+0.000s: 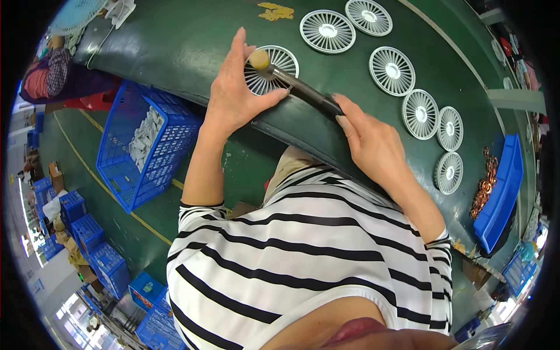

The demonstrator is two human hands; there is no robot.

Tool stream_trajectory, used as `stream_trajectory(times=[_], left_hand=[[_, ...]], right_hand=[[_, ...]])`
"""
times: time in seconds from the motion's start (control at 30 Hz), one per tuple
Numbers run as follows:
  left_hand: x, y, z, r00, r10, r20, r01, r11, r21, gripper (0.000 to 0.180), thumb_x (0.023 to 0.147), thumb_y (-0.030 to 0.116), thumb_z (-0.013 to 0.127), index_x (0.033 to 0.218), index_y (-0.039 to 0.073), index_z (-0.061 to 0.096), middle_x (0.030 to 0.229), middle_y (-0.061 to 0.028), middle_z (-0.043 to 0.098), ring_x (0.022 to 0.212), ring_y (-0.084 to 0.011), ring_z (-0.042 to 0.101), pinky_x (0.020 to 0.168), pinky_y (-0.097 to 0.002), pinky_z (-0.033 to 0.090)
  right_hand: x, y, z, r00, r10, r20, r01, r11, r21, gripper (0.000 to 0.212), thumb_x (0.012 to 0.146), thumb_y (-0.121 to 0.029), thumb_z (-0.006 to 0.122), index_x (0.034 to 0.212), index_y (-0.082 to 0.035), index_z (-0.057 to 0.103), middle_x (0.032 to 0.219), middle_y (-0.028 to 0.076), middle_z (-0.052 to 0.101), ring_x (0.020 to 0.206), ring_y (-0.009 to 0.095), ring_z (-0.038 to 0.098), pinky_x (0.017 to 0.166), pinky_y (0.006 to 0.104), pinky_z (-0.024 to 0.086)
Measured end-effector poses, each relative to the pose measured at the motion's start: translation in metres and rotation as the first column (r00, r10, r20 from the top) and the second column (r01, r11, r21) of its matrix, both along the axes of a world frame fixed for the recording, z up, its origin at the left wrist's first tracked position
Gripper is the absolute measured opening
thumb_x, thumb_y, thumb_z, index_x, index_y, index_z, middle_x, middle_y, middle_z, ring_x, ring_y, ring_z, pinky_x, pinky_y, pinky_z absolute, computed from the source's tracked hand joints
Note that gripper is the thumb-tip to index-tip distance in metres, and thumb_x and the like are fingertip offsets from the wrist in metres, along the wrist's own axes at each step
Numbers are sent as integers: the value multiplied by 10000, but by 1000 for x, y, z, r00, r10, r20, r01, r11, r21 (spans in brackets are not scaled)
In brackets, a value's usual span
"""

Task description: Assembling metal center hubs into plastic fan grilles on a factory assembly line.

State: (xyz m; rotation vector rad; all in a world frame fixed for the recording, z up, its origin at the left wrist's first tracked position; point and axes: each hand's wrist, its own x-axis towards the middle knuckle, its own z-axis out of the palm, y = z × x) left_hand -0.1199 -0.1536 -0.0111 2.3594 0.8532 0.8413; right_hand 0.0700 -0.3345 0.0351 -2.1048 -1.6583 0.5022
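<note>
White fan grille [274, 69] under left hand [236, 96], fingers open, right hand [373, 143] fingers gripping mallet [291, 81]

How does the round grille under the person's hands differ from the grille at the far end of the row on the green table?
The near grille is partly covered by the left hand and by the mallet held in the right hand; the far grille lies bare and untouched. The near grille sits alone by the table edge, while the far grille lies in a curved row with others. Both are pale, round, spoked, and lie flat.
</note>
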Motion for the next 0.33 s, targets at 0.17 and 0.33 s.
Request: stream_trajectory(times=[0.17, 0.33], left_hand=[[2, -5, 1, 1000, 19, -5, -19, 998, -57, 1100, 591, 287, 856, 1453, 29, 222, 1218, -202, 552, 1124, -354, 534, 947, -440, 451], [14, -7, 0, 997, -62, -44, 61, 998, -24, 1087, 582, 339, 864, 1438, 24, 272, 1320, -191, 495, 1185, -360, 501, 1084, -506, 302]], right_hand=[[21, -22, 2, 959, -134, -250, 146, 989, 31, 310, 939, -236, 552, 1232, -140, 588, 911, 197, 667, 728, 332, 649, 678, 367, 515], [59, -86, 8, 851, -477, -222, 483, 875, -29, 351, 880, -141, 656, 1222, -79, 609, 882, 71, 688, 709, 89, 584, 687, 220, 469]])
